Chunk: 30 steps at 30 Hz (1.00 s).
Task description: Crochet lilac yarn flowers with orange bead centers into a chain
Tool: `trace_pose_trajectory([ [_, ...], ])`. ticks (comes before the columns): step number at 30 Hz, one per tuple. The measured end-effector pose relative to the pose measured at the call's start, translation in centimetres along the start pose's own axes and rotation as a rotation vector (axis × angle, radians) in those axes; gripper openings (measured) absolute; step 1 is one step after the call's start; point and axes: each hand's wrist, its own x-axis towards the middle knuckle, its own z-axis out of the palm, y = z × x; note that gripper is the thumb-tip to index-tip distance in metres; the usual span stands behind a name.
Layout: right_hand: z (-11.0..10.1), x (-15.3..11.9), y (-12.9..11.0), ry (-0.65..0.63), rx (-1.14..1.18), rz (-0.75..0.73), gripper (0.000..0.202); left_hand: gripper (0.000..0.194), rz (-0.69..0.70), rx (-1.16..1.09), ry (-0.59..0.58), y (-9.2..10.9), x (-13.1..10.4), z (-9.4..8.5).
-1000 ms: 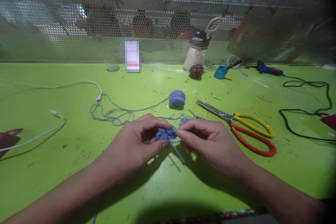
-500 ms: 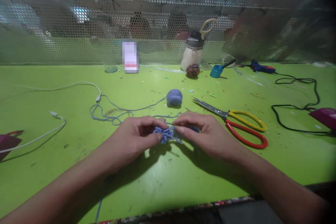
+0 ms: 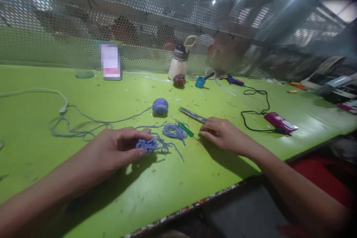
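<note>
Nearer me than the lilac yarn ball (image 3: pixel 160 107) and slightly left of it, the left hand (image 3: pixel 114 148) has a small crocheted piece (image 3: pixel 147 145) pinched firmly between thumb and fingers; grip covers its left side, likely so the loose strands (image 3: pixel 164 144) on its right hang free and visible; right hand (image 3: pixel 220 134) is right of the ball and nearer me, fingers curled, at the handle end of the scissors (image 3: pixel 192 113); it hides most of the handles, so I can't tell whether it has hold of them; blades point back toward the ball, which leaves the handles on the right, probably for easy reach; yarn coil (image 3: pixel 170 131) lies just right of the ball and nearer me, green-handled hook (image 3: pixel 186 129) across it, I'd say laid within reach of both hands; slack yarn (image 3: pixel 111 122) loops left of the ball, presumably so nothing tugs; upright screen (image 3: pixel 111 62) stands behind and left of the ball, likely angled for viewing.
</note>
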Motion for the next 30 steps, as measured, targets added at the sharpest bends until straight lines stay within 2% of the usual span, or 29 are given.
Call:
trace_pose_trajectory([
  [3, 0.0, 0.4, -0.9, 0.001, -0.046, 0.011, 0.027, 0.031, -0.021, -0.016, 0.000, -0.9, 0.3, -0.5],
  [6, 0.2, 1.5, -2.0, -0.010, -0.071, 0.006, 0.025, 0.033, -0.026, -0.001, -0.004, -1.0, 0.3, -0.8],
  [11, 1.8, 4.4, -3.2, -0.007, -0.108, 0.046, 0.017, 0.031, 0.016, 0.053, -0.012, 0.7, -0.3, -0.5],
  [15, 2.5, 5.9, -2.9, -0.013, -0.077, 0.093, 0.010, 0.032, 0.031, 0.066, -0.016, 1.7, -0.8, -0.5],
  [18, 2.0, 6.1, -1.8, -0.019, 0.018, 0.097, 0.009, 0.031, 0.057, 0.079, -0.036, 1.7, -0.9, -0.8],
  [20, 1.0, 5.7, -1.1, -0.013, 0.105, 0.100, 0.017, 0.031, 0.070, 0.090, -0.033, 1.4, -0.8, -0.9],
  [22, -0.1, 4.9, -0.6, 0.048, 0.219, 0.130, 0.028, 0.031, 0.084, 0.118, -0.014, 1.2, -0.7, -1.0],
  [23, -0.7, 4.4, -0.5, 0.135, 0.355, 0.159, 0.027, 0.031, 0.089, 0.135, -0.005, 1.1, -0.6, -1.0],
  [24, -1.2, 3.8, -0.5, 0.246, 0.464, 0.146, 0.025, 0.032, 0.091, 0.151, 0.002, 1.1, -0.6, -1.0],
  [25, -1.6, 3.2, -0.8, 0.304, 0.527, 0.085, 0.023, 0.032, 0.089, 0.163, 0.006, 1.1, -0.5, -1.0],
  [28, -1.9, 1.7, -2.2, 0.199, 0.532, -0.200, 0.018, 0.033, 0.065, 0.188, 0.006, 1.0, -0.4, -0.9],
  [30, -1.5, 1.3, -3.3, 0.175, 0.460, -0.329, 0.013, 0.034, 0.050, 0.207, 0.003, 1.0, -0.3, -0.9],
])
